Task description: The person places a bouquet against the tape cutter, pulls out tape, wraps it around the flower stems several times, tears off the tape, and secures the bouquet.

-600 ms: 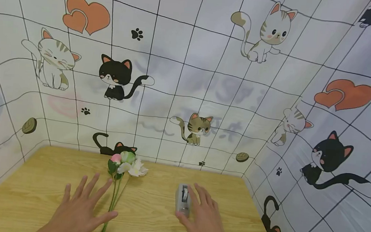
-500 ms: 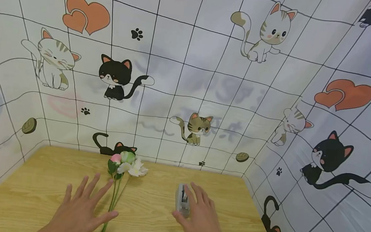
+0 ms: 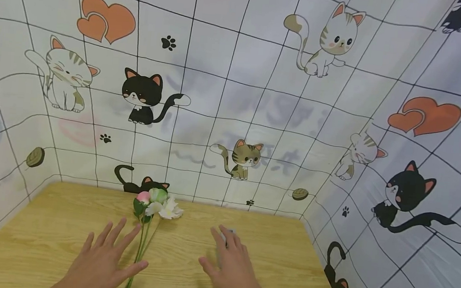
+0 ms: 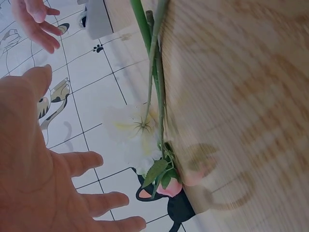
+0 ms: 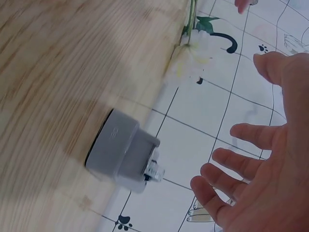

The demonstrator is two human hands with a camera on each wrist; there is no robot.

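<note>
Artificial flowers (image 3: pixel 157 204) with pink, green and white blooms on long green stems lie on the wooden table. Just left of the stems, my left hand (image 3: pixel 98 260) hovers palm down with its fingers spread, holding nothing. My right hand (image 3: pixel 232 267) is over a grey tape dispenser (image 5: pixel 116 150), mostly covering it in the head view. From the right wrist view, a gap separates the dispenser from the fingers, which are spread and slightly bent. The dispenser stands on the table, to the right of the flowers.
The pale wood table (image 3: pixel 184 245) ends at a white wall covering (image 3: pixel 210 92) with a black grid and printed cats. More of this covering closes off the right and left sides.
My right hand has moved left from beside the tape dispenser to above it. The left hand has barely shifted. Flowers and dispenser stay in place, and the head view has turned very slightly.
</note>
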